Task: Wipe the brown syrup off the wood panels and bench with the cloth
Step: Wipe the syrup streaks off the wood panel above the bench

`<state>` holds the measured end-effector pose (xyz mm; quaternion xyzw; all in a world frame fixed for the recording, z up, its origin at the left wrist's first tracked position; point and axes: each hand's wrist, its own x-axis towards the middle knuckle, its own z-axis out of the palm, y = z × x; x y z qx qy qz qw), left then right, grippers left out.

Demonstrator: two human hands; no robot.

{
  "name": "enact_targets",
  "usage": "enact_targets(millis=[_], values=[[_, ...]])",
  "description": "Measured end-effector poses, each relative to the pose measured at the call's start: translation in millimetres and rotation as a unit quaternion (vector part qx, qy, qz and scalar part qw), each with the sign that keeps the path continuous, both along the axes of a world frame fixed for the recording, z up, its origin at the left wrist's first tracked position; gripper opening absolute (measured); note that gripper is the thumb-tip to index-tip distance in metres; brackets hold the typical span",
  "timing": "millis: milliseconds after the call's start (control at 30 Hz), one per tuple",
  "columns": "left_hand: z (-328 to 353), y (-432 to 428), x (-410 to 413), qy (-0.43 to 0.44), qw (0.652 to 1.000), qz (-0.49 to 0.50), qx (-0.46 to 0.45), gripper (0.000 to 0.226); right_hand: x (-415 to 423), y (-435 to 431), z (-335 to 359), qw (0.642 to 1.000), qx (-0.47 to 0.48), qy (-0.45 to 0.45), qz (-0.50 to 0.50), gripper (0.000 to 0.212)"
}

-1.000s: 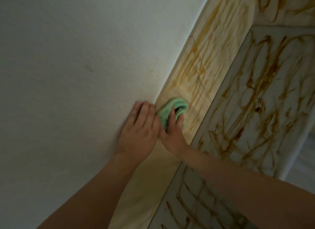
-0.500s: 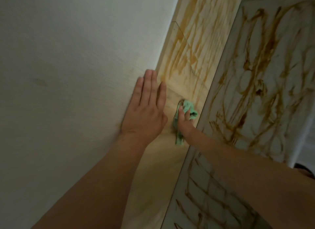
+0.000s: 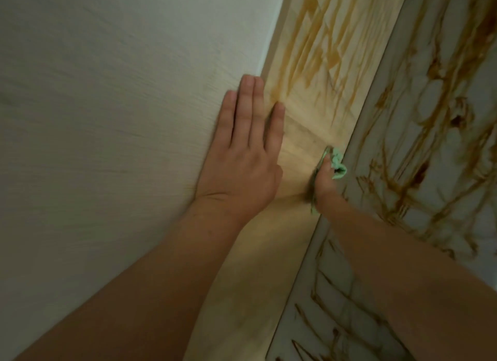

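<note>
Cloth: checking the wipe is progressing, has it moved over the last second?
Yes. The cloth crossed the wood panel, from the edge by the wall to the edge by the bench.

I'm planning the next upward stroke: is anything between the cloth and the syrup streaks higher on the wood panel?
Nothing visible. The cloth, gripped by the right hand, sits low on the wood panel; only bare wood lies between it and the syrup streaks above. The left hand rests flat further left, off that path.

A pale off-white textured wall [image 3: 107,118] fills the left side, dimly lit and brighter toward its upper right.
</note>
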<state>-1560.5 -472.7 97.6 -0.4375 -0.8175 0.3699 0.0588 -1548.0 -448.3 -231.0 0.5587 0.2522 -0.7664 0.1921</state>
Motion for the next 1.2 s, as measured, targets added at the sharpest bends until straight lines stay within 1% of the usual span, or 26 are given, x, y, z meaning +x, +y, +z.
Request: enact_targets(millis=[33, 100, 133, 167, 233, 300, 333, 400, 433, 467, 500, 567, 633, 667, 700, 767, 833, 867, 933, 967, 1000, 1067, 1100, 1200], values=[[-1, -1, 0, -0.002, 1.0, -0.002, 0.002, 0.077, 11, -14, -19, 0.999, -0.033, -0.004, -0.001, 0.111], [-2, -4, -1, -0.006, 1.0, -0.007, 0.011, 0.078, 11, -34, -107, 0.999, -0.04, -0.026, -0.012, 0.155], [-4, -4, -2, -0.009, 1.0, -0.008, 0.014, 0.078, 5, -28, -122, 0.999, -0.036, -0.033, -0.009, 0.165], [-4, -4, -1, -0.012, 1.0, -0.007, 0.014, 0.078, -2, -19, -128, 0.999, -0.023, -0.034, -0.008, 0.164], [-5, -4, -3, -0.01, 1.0, -0.008, 0.01, 0.077, -21, 8, -119, 0.999, -0.011, -0.032, -0.005, 0.145], [-4, -4, -4, -0.014, 1.0, -0.008, 0.011, 0.074, -33, 37, -66, 1.0, 0.005, -0.024, -0.007, 0.133], [-3, -4, -3, -0.016, 1.0, -0.007, 0.013, 0.074, -39, 49, -42, 0.999, 0.016, -0.005, -0.027, 0.125], [-3, -5, -2, -0.014, 1.0, -0.003, 0.013, 0.072, -43, 63, 10, 0.994, 0.079, 0.061, -0.04, 0.096], [-2, -4, -2, -0.017, 1.0, -0.003, 0.018, 0.069, -43, 71, 39, 0.986, 0.12, 0.107, -0.035, 0.086], [-2, -5, -2, -0.025, 0.999, -0.004, 0.025, 0.064, -42, 75, 67, 0.973, 0.157, 0.167, -0.027, 0.082], [-1, -4, -2, -0.034, 0.999, -0.008, 0.037, 0.056, -39, 83, 95, 0.954, 0.201, 0.224, -0.007, 0.081], [0, -4, -3, -0.047, 0.997, -0.017, 0.053, 0.043, -37, 95, 139, 0.898, 0.294, 0.325, 0.037, 0.075], [1, -3, -3, -0.052, 0.996, -0.021, 0.062, 0.032, -42, 108, 171, 0.848, 0.36, 0.385, 0.052, 0.069], [2, -3, -3, -0.053, 0.996, -0.023, 0.067, 0.026, -46, 113, 185, 0.831, 0.379, 0.404, 0.05, 0.071], [2, -3, -2, -0.051, 0.996, -0.024, 0.071, 0.021, -48, 117, 194, 0.821, 0.394, 0.41, 0.051, 0.074], [2, -3, -2, -0.045, 0.996, -0.03, 0.076, 0.019, -40, 108, 193, 0.795, 0.433, 0.421, 0.065, 0.08], [2, -5, -2, -0.04, 0.995, -0.033, 0.084, 0.02, -14, 82, 177, 0.751, 0.462, 0.457, 0.116, 0.083], [2, -4, -2, -0.038, 0.995, -0.036, 0.088, 0.02, 0, 73, 170, 0.738, 0.457, 0.474, 0.151, 0.086], [2, -3, -3, -0.037, 0.995, -0.034, 0.086, 0.018, 2, 82, 162, 0.726, 0.45, 0.485, 0.189, 0.095], [2, -3, -2, -0.037, 0.996, -0.03, 0.081, 0.019, -11, 98, 165, 0.731, 0.454, 0.474, 0.188, 0.1], [2, -4, -2, -0.036, 0.996, -0.025, 0.075, 0.019, -28, 116, 174, 0.751, 0.446, 0.454, 0.177, 0.103], [1, -5, -3, -0.035, 0.997, -0.017, 0.068, 0.018, -64, 156, 197, 0.796, 0.427, 0.409, 0.131, 0.097], [1, -6, -3, -0.035, 0.997, -0.015, 0.067, 0.018, -79, 172, 205, 0.811, 0.422, 0.39, 0.107, 0.093], [0, -6, -2, -0.031, 0.997, -0.013, 0.065, 0.021, -98, 186, 209, 0.835, 0.409, 0.361, 0.071, 0.084]])
